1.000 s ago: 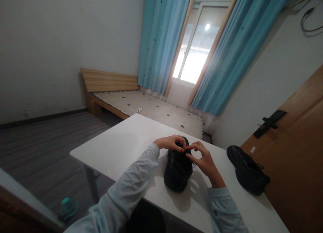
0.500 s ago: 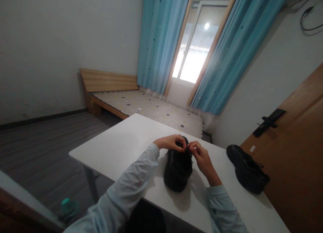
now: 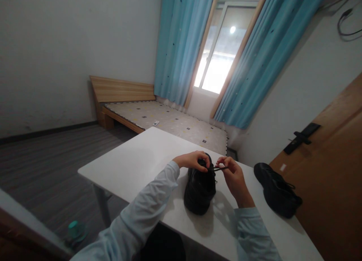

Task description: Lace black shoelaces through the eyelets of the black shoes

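Observation:
A black shoe stands on the white table, its heel towards me. My left hand is over the laced part of the shoe, fingers pinched at the base of the lace. To the right of the shoe, my right hand grips the dark shoelace, which is stretched sideways between the two hands. A second black shoe lies near the table's right edge, apart from both hands.
Behind the table is a bed with a small white object on it. A wooden door is at the right. On the floor at lower left is a container with a green top.
My right hand has moved right, away from the shoe, drawing out a length of lace. My left hand has stayed almost where it was.

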`<state>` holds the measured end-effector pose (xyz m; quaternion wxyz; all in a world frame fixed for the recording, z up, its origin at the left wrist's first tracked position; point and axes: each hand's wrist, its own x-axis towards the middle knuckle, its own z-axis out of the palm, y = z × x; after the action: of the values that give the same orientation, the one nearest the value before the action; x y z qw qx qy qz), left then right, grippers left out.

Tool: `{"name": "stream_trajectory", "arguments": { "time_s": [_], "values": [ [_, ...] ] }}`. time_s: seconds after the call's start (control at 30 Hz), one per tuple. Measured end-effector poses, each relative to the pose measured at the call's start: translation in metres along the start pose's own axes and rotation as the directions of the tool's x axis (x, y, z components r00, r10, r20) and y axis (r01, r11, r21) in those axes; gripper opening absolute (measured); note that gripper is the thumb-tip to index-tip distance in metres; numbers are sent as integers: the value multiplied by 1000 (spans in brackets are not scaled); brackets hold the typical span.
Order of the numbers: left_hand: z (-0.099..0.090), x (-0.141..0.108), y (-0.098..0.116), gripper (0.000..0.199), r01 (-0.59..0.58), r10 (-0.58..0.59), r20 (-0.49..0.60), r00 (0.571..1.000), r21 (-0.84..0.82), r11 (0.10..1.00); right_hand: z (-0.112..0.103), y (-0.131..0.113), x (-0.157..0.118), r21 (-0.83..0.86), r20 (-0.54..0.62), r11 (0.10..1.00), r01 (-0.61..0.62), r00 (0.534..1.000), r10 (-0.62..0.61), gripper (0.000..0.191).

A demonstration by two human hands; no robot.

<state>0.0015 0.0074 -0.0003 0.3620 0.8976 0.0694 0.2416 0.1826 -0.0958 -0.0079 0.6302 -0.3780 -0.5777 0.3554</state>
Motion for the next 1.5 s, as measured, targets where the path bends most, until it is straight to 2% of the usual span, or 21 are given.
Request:
{"name": "stream_trajectory", "arguments": {
  "time_s": [0.1, 0.2, 0.47, 0.7, 0.9, 1.03, 1.17, 1.27, 1.43, 1.5],
  "values": [
    [0, 0, 1, 12, -11, 11, 7, 1000, -18, 1000, 0, -7, 1, 118, -62, 993, 9, 998, -2, 17],
    [-1, 0, 2, 10, -3, 4, 22, 1000, -32, 999, -2, -13, 2, 168, -107, 986, 0, 994, 18, 13],
    [-3, -1, 3, 9, 3, -3, 96, 995, 5, 1000, -6, -6, 4, 81, -170, 982, -172, 968, 183, 29],
    [-5, -2, 4, 13, -16, 19, 117, 993, -29, 999, -3, -5, 2, -154, -81, 947, -281, 959, 272, 27],
    [-10, -5, 12, 19, 4, 7, 78, 997, -134, 991, -3, -8, 1, -292, -84, 906, -308, 951, 296, 28],
    [-11, -7, 13, 36, 36, -19, 85, 996, -202, 979, -6, -7, 1, -359, -92, 883, -302, 953, 289, 36],
    [-10, -9, 7, 64, 41, -20, 80, 997, -275, 960, -8, -5, 2, -418, -66, 868, -267, 962, 264, 42],
    [-9, -9, 4, 72, 61, -40, 87, 995, -256, 965, -9, -3, 3, -424, -55, 867, -262, 963, 264, 45],
    [-8, -9, 3, 62, 92, -74, 93, 993, -202, 975, -16, -1, 3, -301, -13, 911, -284, 956, 293, 62],
    [-8, -8, 2, 57, 100, -85, 86, 993, -185, 978, -16, -3, 2, -266, -2, 928, -263, 962, 272, 62]
  ]
}}
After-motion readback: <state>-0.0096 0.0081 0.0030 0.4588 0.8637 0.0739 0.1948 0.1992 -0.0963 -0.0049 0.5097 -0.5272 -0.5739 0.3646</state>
